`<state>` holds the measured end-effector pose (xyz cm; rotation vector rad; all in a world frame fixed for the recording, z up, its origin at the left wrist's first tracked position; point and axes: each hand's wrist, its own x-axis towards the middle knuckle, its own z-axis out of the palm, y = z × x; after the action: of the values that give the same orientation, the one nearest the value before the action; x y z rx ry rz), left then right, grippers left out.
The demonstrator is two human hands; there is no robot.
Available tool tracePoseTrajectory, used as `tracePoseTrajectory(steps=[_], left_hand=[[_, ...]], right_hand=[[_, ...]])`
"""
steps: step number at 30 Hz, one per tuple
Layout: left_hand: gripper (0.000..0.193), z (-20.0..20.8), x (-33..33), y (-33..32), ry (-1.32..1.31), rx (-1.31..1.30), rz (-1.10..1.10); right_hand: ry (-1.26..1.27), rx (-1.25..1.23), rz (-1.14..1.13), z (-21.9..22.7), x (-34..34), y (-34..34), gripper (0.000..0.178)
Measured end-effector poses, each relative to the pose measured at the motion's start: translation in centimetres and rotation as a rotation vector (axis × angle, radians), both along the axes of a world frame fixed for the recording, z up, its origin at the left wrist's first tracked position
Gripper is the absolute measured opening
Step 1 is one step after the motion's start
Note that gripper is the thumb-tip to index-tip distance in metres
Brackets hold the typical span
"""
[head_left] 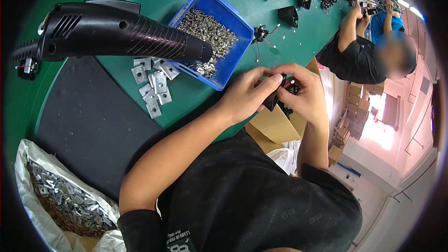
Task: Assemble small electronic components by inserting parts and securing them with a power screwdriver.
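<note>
Near the table edge both hands meet around a small black plastic housing (pixel 271 102). My left hand (pixel 249 89) is closed on it, its thumb lying along the top. My right hand (pixel 305 91) pinches at the same housing from the other side, thumb and fingers bent inward. Dark parts with a bit of red wire (pixel 292 84) show between the right thumb and fingers; whether they are joined to the housing I cannot tell. Fingers hide much of the piece.
Left of my hands, a blue bin (pixel 240 42) holds many screws, with a black ribbed tool (pixel 126 32) reaching over it. Square metal clips (pixel 158 81) lie beside it. Black housings (pixel 288 16) and wired parts (pixel 265 35) sit farther back. A cardboard box (pixel 275 126) stands below my hands. Another person (pixel 357 56) works at right.
</note>
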<state>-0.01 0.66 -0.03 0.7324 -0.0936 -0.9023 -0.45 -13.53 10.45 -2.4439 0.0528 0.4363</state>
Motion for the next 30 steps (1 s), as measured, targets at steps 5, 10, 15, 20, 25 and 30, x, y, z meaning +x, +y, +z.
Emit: tracePoseTrajectory(steps=[5,10,15,20,25,30], left_hand=[[0.041,0.3,0.0,-0.2,0.04,-0.063,-0.026],[0.038,-0.1,-0.2,-0.5,-0.059,-0.001,-0.046],[0.033,-0.1,-0.1,-0.3,-0.08,0.008,-0.065],[0.032,-0.1,0.0,-0.2,-0.089,0.005,-0.085],[0.028,0.2,0.2,-0.1,-0.111,0.0,-0.075],[0.025,0.0,0.1,-0.2,-0.12,-0.002,-0.083]], right_hand=[[-0.079,0.155,-0.386,-2.3,1.3,-6.4,0.023],[-0.118,0.194,-0.677,-6.2,3.2,-13.6,0.023],[-0.184,-0.004,-0.551,-7.7,3.7,-15.5,0.025],[-0.15,0.028,-0.58,-7.7,4.5,-16.1,0.027],[-0.356,0.205,-0.689,-6.1,4.9,-16.2,0.033],[-0.498,-0.112,-0.202,-4.8,8.3,-11.7,0.048]])
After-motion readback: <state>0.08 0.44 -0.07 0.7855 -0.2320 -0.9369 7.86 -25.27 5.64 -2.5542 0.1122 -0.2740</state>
